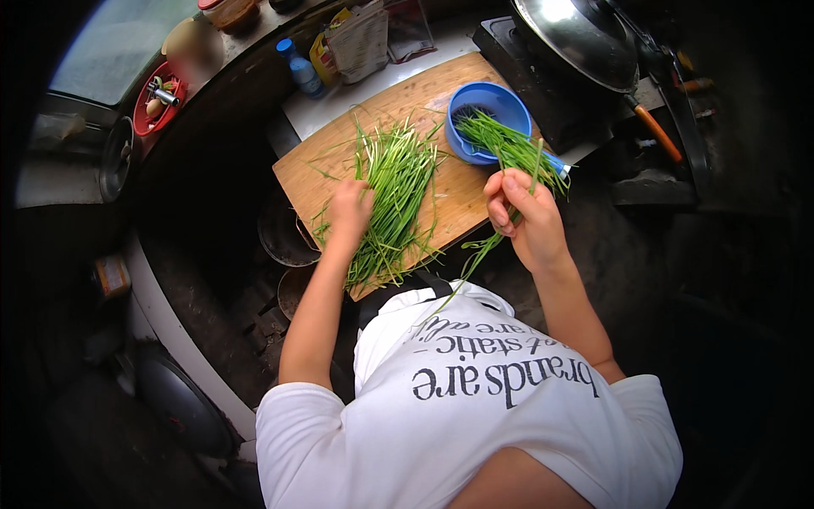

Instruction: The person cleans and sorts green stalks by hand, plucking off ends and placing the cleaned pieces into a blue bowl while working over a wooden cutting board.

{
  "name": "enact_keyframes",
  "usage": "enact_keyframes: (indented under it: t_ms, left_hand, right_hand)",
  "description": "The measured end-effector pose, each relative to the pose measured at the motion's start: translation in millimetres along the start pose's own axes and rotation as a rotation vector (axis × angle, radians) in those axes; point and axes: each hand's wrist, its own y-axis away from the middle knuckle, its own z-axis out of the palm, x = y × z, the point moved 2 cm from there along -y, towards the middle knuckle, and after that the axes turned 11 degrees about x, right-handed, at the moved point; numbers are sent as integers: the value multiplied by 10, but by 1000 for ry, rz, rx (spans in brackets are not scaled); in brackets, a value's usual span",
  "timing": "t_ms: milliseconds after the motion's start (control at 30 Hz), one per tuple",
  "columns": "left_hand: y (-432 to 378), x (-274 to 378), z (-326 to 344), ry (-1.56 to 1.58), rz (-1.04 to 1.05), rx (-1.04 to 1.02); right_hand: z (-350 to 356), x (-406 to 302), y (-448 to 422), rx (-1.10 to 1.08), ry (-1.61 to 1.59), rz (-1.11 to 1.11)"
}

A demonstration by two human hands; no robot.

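Observation:
A long heap of green chives lies across the wooden cutting board, its pale ends pointing away from me. My left hand is at the left side of this heap; it is blurred, and whether its fingers pinch any stalks is hidden. Between thumb and fingertips, my right hand grips a few chive stalks, which trail down towards my shirt. Just beyond that hand, a blue plastic bowl sits on the board's right part. A bunch of chives rests in it and hangs over its near right rim.
Right of the board stands a black stove bearing a lidded wok with a wooden handle. Behind the board are a blue bottle and several packets. A red basin stands on the ledge at left.

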Motion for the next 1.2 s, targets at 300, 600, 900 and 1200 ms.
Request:
enact_keyframes:
  t_ms: [300, 600, 900, 1200]
  left_hand:
    - [51, 602, 733, -186, -123, -237]
    - [-344, 729, -535, 678, -476, 3]
    - [-342, 1551, -1144, 832, -375, 56]
    - [-318, 1864, -1282, 541, 40, 92]
  right_hand:
    - [-177, -42, 43, 17, -44, -152]
    - [-21, 211, -128, -22, -66, 39]
    - [511, -197, -218, 0, 105, -216]
    - [580, -391, -76, 34, 51, -307]
